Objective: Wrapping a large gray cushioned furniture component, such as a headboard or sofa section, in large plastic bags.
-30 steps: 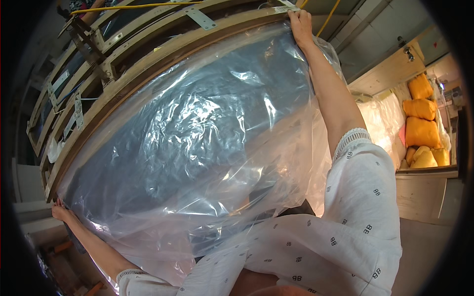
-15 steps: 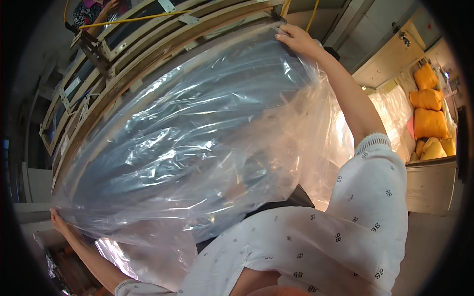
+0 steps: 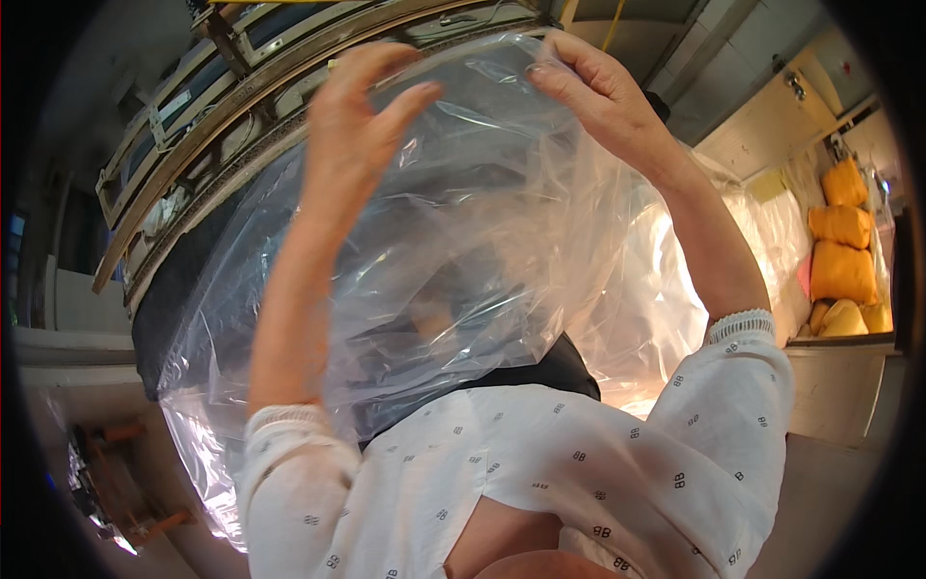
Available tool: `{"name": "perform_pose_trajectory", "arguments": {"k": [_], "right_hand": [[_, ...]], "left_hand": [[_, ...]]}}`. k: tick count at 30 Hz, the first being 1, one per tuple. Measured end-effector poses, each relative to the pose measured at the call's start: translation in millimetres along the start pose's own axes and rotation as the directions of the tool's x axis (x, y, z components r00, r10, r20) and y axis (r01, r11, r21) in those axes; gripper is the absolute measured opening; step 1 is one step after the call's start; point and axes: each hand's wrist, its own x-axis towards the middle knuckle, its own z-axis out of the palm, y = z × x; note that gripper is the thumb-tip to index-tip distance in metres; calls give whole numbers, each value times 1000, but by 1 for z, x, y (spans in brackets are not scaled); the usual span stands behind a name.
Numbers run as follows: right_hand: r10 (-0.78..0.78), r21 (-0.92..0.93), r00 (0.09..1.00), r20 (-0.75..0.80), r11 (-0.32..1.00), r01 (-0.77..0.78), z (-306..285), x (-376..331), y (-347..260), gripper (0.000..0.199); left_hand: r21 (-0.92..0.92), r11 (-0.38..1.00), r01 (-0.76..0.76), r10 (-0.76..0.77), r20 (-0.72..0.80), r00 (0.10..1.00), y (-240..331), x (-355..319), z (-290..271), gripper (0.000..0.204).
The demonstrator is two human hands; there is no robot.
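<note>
Your right hand (image 3: 603,96) pinches the top edge of the clear plastic bag (image 3: 463,280) between thumb and fingertips, up high in front of you. Your left hand (image 3: 362,125) is raised beside it with the fingers spread and curled; it looks open and only brushing the film, though whether any fingertip has caught the edge cannot be told from here. The bag hangs from that top edge down across your chest, draped in front of a dark shape behind it and close to the stacked wooden frames (image 3: 231,106) on your left.

Judging by the folds and glare, the film is thin, very light and limp, with no stiffness of its own, so it will sag and cling wherever it is not held. It is likely slippery too and could tear if tugged at one point. The rim at the top, gripped with both hands set apart, looks like the best hold. Yellow sacks (image 3: 841,256) sit well apart at your right.
</note>
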Motion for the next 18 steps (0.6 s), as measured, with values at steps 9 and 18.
{"name": "perform_pose_trajectory", "arguments": {"k": [9,18], "right_hand": [[194,-687,965,176,726,-21,-15,-53,55,21],[122,31,765,633,983,-182,88,-98,40,24]], "left_hand": [[50,903,427,-407,-215,888,-6,-117,-124,11],[415,483,771,-177,-816,550,136,-249,-335,35]]}}
